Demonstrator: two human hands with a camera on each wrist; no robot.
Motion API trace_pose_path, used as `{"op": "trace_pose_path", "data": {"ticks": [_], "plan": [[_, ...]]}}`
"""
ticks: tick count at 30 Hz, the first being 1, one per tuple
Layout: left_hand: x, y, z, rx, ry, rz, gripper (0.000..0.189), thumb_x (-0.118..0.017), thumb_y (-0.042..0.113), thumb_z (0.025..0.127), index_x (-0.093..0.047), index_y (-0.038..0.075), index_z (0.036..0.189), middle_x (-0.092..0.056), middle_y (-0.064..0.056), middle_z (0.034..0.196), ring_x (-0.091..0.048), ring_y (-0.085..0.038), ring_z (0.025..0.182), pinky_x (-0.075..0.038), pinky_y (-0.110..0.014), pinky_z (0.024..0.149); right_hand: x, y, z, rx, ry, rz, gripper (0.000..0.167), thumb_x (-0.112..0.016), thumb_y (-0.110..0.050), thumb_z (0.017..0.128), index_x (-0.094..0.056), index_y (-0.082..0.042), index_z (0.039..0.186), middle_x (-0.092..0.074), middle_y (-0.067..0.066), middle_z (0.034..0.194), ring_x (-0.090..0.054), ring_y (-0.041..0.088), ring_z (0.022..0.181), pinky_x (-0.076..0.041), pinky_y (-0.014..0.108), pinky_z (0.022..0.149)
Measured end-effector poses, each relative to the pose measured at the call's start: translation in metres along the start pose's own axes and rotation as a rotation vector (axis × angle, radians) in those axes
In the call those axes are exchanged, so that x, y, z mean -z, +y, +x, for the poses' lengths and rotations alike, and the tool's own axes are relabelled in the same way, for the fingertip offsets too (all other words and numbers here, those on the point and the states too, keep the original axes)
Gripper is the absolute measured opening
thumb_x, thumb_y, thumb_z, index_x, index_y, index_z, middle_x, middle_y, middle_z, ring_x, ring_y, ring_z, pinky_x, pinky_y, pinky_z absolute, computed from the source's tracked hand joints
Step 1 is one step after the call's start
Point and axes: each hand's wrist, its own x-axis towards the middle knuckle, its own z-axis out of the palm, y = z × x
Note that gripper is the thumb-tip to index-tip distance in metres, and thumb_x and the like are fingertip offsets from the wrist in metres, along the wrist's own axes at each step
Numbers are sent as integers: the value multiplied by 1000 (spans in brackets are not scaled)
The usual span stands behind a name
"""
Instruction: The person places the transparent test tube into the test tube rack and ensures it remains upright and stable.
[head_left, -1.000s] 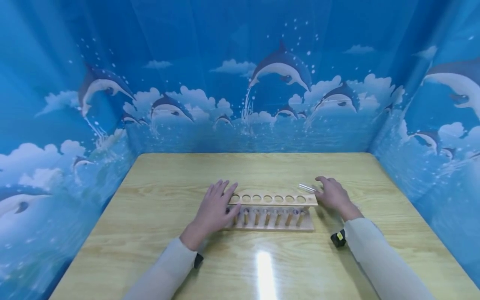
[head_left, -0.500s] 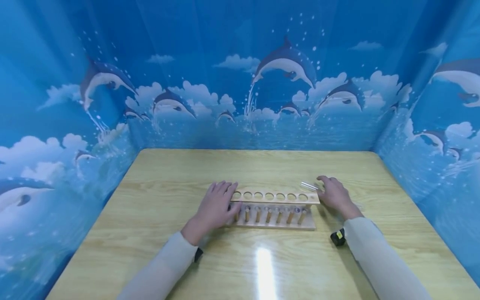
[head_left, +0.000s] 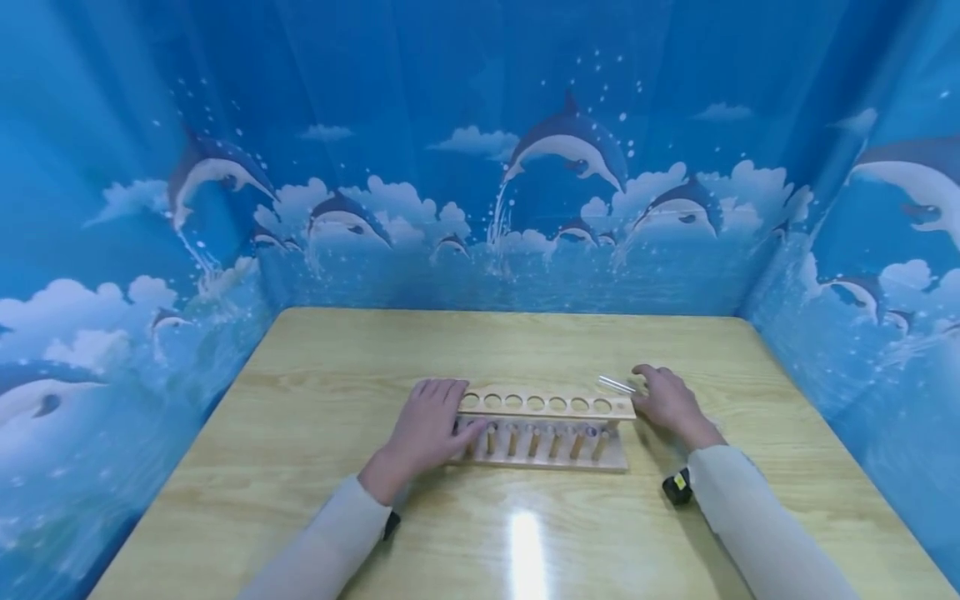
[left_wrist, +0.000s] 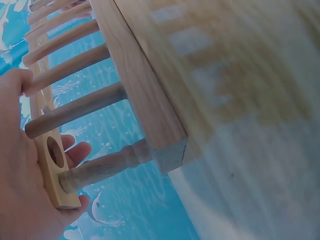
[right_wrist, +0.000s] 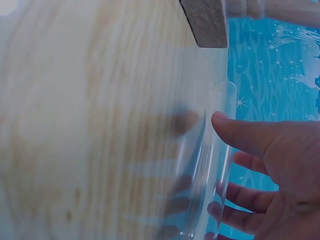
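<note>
A wooden test tube rack (head_left: 547, 405) stands mid-table, with a row of holes in its top bar and upright pegs below. My left hand (head_left: 426, 421) grips its left end. In the left wrist view, the palm and fingers (left_wrist: 77, 152) wrap the top bar (left_wrist: 49, 170) beside the end hole. A clear glass test tube (head_left: 617, 383) lies on the table beyond the rack's right end. My right hand (head_left: 667, 404) holds it low against the tabletop; in the right wrist view the thumb is in front of the tube (right_wrist: 222, 150), the other fingers behind.
Blue dolphin-print curtains (head_left: 390, 208) enclose the back and sides of the wooden table (head_left: 375, 350). A bright light reflection (head_left: 527, 550) shows on its front part. The rack's right end is close to my right hand.
The left hand's fingers have drawn closer together over the end of the rack. Rack, tube and right hand stay in place; the small shift of the whole view comes from the head camera.
</note>
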Motion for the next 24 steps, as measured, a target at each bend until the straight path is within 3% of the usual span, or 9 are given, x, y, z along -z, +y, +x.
{"op": "trace_pose_path", "data": {"ticks": [8, 24], "plan": [[-5, 0, 0, -5, 42, 13, 70, -47, 62, 93, -51, 6, 134, -58, -11, 128, -52, -28, 119, -36, -46, 107, -5, 2, 2, 7, 1, -9, 46, -60, -11, 90, -50, 6, 132, -58, 29, 111, -56, 43, 99, -48, 57, 82], [-2, 1, 1, 11, 13, 30, 73, -45, 63, 94, -49, 5, 138, -57, -11, 131, -51, -28, 121, -35, -47, 108, -5, -1, 5, 10, -33, -70, 29, -62, -12, 93, -63, 3, 118, -63, 26, 105, -60, 39, 96, -50, 54, 81]]}}
